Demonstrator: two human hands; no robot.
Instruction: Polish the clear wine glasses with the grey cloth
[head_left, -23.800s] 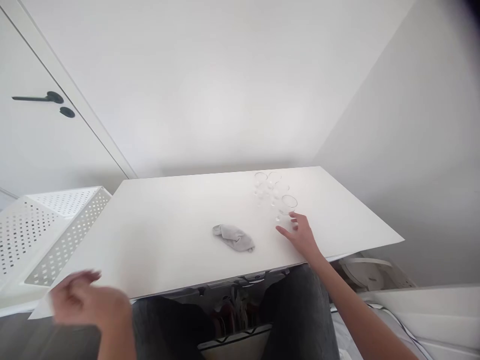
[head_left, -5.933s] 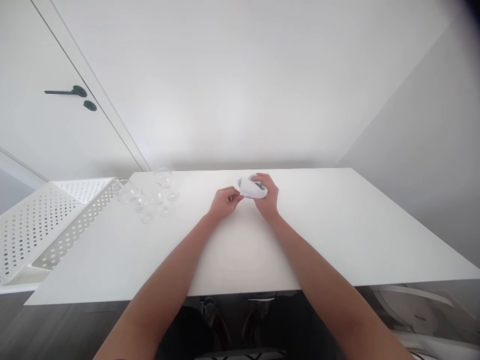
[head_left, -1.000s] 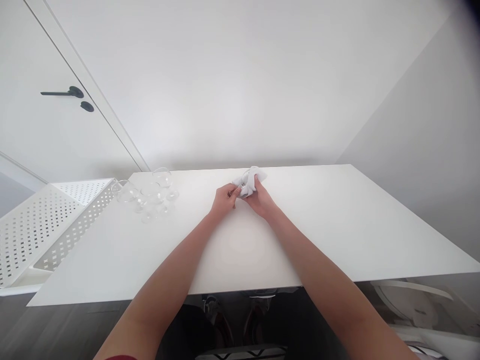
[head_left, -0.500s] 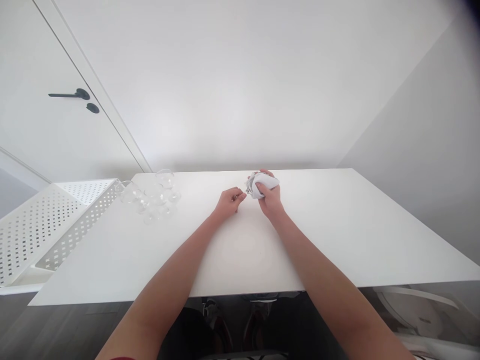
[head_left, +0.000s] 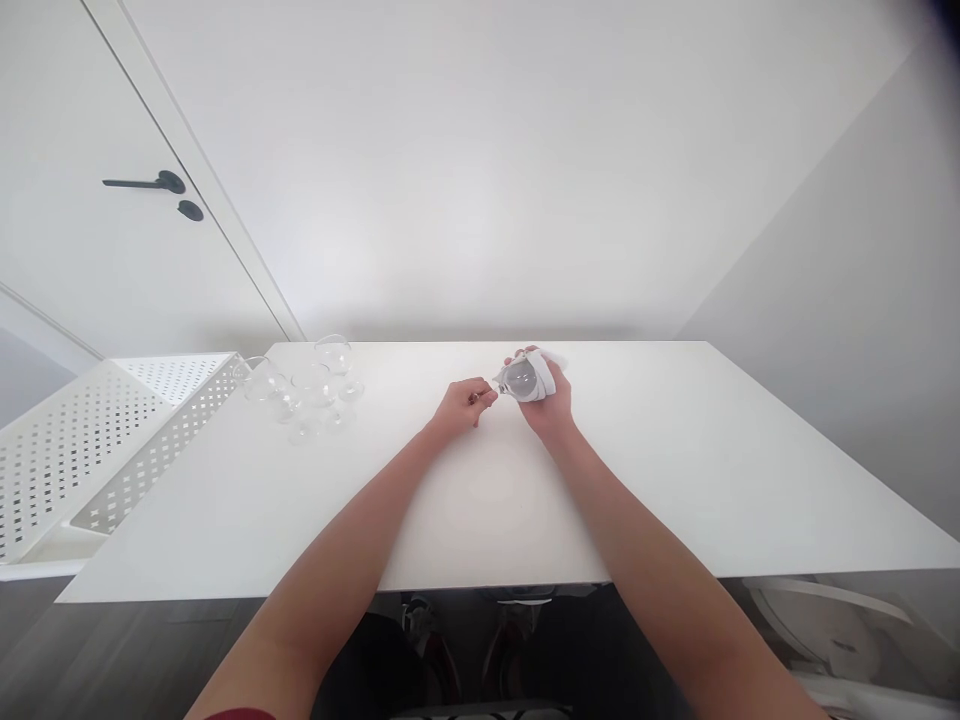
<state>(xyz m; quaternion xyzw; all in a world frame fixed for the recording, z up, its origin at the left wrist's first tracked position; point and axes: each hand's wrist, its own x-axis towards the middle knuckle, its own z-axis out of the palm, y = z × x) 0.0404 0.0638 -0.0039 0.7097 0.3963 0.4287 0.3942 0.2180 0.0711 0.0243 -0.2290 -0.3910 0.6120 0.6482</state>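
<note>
A clear stemmed glass (head_left: 517,381) lies tilted sideways above the white table, its bowl pointing right. My left hand (head_left: 461,405) is closed around the stem end, with the fingers pinched together; the foot is mostly hidden. My right hand (head_left: 553,405) grips a white cloth (head_left: 541,368) that wraps the far side of the bowl. Part of the bowl shows bare between the cloth and my left hand. To the left, several clear stemmed glasses (head_left: 311,385) stand close together on the table.
The white table (head_left: 675,470) spans the view, its back edge near a white wall (head_left: 480,180). At the left stands a white perforated basket or rack (head_left: 67,460). Beyond it is a white door with a dark handle (head_left: 146,183).
My right hand and the cloth have shifted slightly right and turned, baring more of the glass bowl. My left hand keeps its hold and has moved very little.
</note>
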